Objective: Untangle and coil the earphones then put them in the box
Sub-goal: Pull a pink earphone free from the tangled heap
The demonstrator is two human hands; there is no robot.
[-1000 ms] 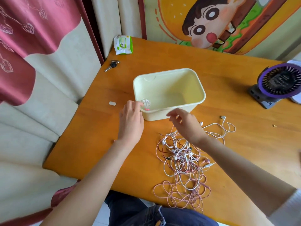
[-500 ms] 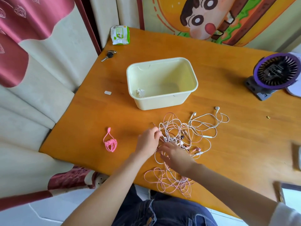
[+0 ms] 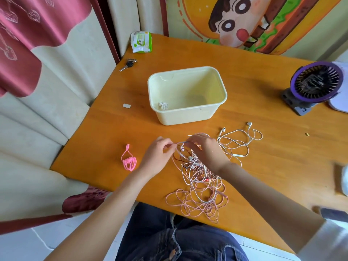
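- Left hand pinched shut on a white cord, fingertips at the top edge of the tangled heap of white and pink earphone cords on the orange wooden table.
- Right hand closed on the same white cord from the other side; the two hands hold a short arc of it lifted between them, probably to isolate one strand and trace where it runs.
- Heap sits between the hands and the table's near edge, within easy reach; pink loops spill toward the edge, and a looser white pair with both earbuds visible trails to the right, partly free of the knot.
- Pale yellow rectangular plastic box stands just beyond the heap, open top, close by for short drops. One coiled white earphone bundle lies in its near-left corner, so one set looks done.
- Coiled pink earphone bundle lies on the table left of the left hand, apart from the heap and not in the box; looks wound but not yet stowed.
- Judgement: early in the task, most cords still knotted; current step is untangling the next white set.
- Clutter off to the sides: keys, green-white wipes pack, purple desk fan.
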